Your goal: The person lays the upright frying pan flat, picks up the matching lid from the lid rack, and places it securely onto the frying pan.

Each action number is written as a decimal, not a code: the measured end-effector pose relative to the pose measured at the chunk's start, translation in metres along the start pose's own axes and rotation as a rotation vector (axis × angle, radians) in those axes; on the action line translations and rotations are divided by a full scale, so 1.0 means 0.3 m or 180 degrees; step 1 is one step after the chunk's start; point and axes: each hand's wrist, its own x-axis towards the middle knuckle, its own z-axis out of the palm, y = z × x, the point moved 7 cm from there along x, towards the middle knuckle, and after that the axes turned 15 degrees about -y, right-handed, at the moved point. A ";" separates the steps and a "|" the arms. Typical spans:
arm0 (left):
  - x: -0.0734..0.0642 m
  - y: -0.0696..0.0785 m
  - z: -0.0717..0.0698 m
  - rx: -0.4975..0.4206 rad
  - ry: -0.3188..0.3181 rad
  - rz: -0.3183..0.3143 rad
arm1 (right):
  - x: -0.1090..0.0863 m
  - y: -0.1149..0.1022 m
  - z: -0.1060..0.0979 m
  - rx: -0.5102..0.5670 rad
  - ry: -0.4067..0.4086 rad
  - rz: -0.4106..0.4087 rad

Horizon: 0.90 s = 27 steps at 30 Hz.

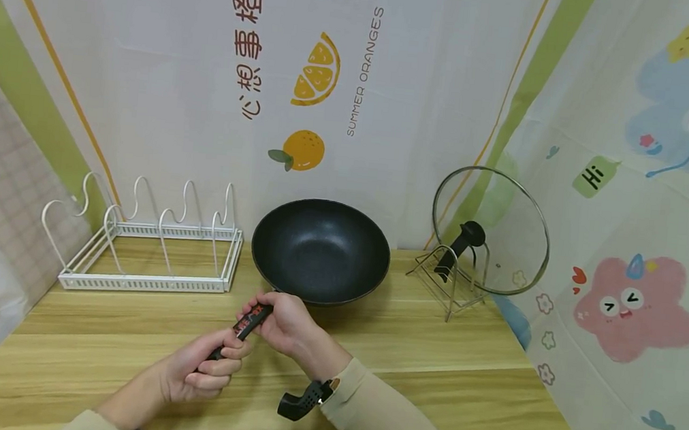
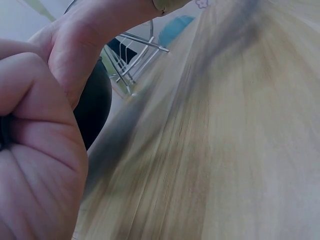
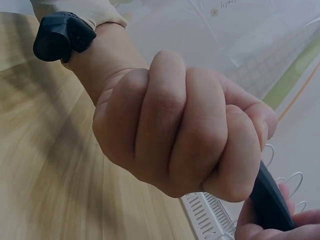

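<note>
Left hand (image 1: pixel 203 368) and right hand (image 1: pixel 288 324) are curled round the handle (image 1: pixel 253 320) at seven o'clock of the wok (image 1: pixel 319 257), seemingly held off the table (image 1: pixel 440 387); white rack (image 1: pixel 144 283) is seen at nine, glass lid (image 1: pixel 499 218) on wire stand (image 1: pixel 452 286) at three. Two-handed holding is judged the step in hand; firm grips, level wok called for next.

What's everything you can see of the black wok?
The black wok, between a white rack and a wire stand, has a deep, round bowl, faintly shiny inside, seemingly coated metal, and a black handle with red markings. Its opening tilts toward the viewer. The left hand grips the handle's rear, the right hand its bowl end.
</note>
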 end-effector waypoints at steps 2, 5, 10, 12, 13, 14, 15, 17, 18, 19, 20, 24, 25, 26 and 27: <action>-0.001 -0.001 -0.003 0.0018 0.0030 -0.0019 | 0.000 0.002 -0.001 0.0009 0.0000 -0.0002; -0.002 -0.003 -0.007 0.0050 0.0055 -0.0043 | 0.000 0.007 -0.006 0.0013 0.0021 0.0005; -0.004 -0.004 -0.013 0.0045 0.0054 -0.0062 | 0.001 0.012 -0.012 -0.0001 0.0034 0.0030; -0.005 -0.004 -0.016 0.0031 0.0055 -0.0074 | 0.003 0.013 -0.015 0.0011 0.0042 0.0033; -0.006 -0.004 -0.017 0.0021 0.0056 -0.0080 | 0.003 0.014 -0.016 0.0022 0.0049 0.0035; -0.007 -0.004 -0.019 0.0012 0.0056 -0.0086 | 0.004 0.014 -0.017 0.0034 0.0056 0.0035; -0.008 -0.004 -0.021 0.0000 0.0054 -0.0095 | 0.005 0.015 -0.018 0.0046 0.0059 0.0032; -0.012 -0.005 -0.024 -0.0019 0.0045 -0.0112 | 0.008 0.017 -0.021 0.0067 0.0065 0.0026; -0.013 -0.005 -0.025 -0.0032 0.0042 -0.0119 | 0.010 0.018 -0.022 0.0076 0.0066 0.0024; -0.015 -0.005 -0.026 -0.0047 0.0037 -0.0121 | 0.012 0.019 -0.024 0.0081 0.0068 0.0024; -0.016 -0.005 -0.027 -0.0059 0.0033 -0.0122 | 0.014 0.021 -0.026 0.0088 0.0071 0.0022; -0.021 -0.004 -0.032 -0.0103 0.0028 -0.0124 | 0.020 0.027 -0.031 0.0109 0.0082 0.0037; -0.022 -0.004 -0.033 -0.0114 0.0032 -0.0125 | 0.020 0.029 -0.032 0.0119 0.0086 0.0043; -0.023 -0.003 -0.035 -0.0126 0.0037 -0.0130 | 0.021 0.030 -0.032 0.0129 0.0089 0.0048; -0.025 -0.003 -0.037 -0.0136 0.0046 -0.0136 | 0.021 0.030 -0.032 0.0135 0.0089 0.0052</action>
